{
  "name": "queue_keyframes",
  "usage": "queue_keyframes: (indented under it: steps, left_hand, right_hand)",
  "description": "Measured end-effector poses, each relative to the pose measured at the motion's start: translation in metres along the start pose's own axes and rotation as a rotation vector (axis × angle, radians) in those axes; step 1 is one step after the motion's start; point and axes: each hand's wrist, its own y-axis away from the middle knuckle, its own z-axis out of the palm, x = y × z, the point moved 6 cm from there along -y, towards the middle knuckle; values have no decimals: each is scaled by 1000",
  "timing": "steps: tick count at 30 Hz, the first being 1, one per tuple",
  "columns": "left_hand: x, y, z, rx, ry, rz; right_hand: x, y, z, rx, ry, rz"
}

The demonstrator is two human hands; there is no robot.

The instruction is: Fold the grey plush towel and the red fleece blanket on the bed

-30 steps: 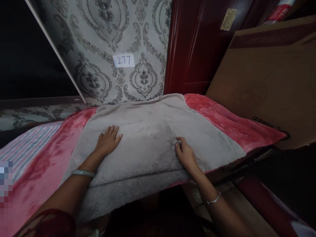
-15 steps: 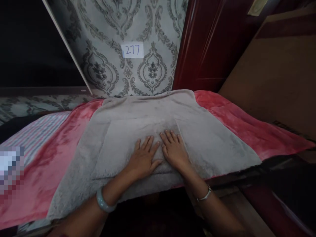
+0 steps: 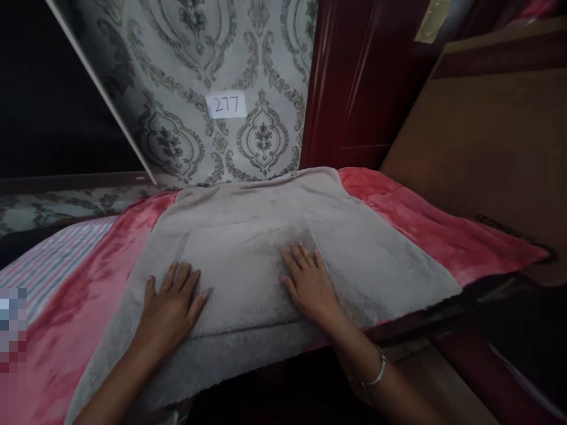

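A grey plush cloth lies spread in front of me, with the raised outline of a flat rectangle showing in its middle. My left hand rests on the cloth near that rectangle's left side, fingers spread and palm down. Over by the right side of the rectangle, my right hand lies flat with its fingers stretched out. Neither hand grips anything. Beneath the grey cloth, a pink-red plush cover shows on both sides.
A striped cloth lies at the far left, below a dark screen. Behind are patterned wallpaper with a paper label reading 277 and a dark red door. A large cardboard box leans at the right.
My left hand has slid left across the grey cloth, away from my right hand. The right hand stays at nearly the same spot on the cloth. The camera view has shifted slightly.
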Motion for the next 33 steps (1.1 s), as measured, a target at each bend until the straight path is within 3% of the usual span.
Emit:
queue_keyframes:
  steps: [5, 9, 13, 15, 18, 21, 24, 26, 28, 33]
  left_hand:
    - [41, -1, 6, 47, 83, 150]
    - [40, 2, 16, 53, 96, 155]
    - [43, -14, -1, 33, 158, 167]
    - [68, -29, -15, 3, 214, 261]
    - [126, -57, -28, -92, 273, 467]
    - [181, -86, -21, -196, 302, 633]
    - [207, -111, -6, -226, 310, 759]
    - [206, -127, 1, -199, 287, 799]
    - [194, -146, 6, -172, 241, 752]
    - [125, -187, 11, -187, 181, 373]
  right_hand:
    - [10, 25, 3, -52, -26, 4]
    - [21, 22, -3, -43, -34, 67]
    - [33, 7, -10, -3, -24, 142]
    - [37, 1, -7, -20, -36, 150]
    - [41, 0, -1, -40, -58, 164]
    - [41, 3, 1, -37, -49, 168]
    - [41, 5, 4, -43, -35, 170]
    - [42, 5, 6, -54, -30, 177]
    - [43, 5, 7, -65, -30, 179]
    - [44, 5, 8, -84, -48, 208]
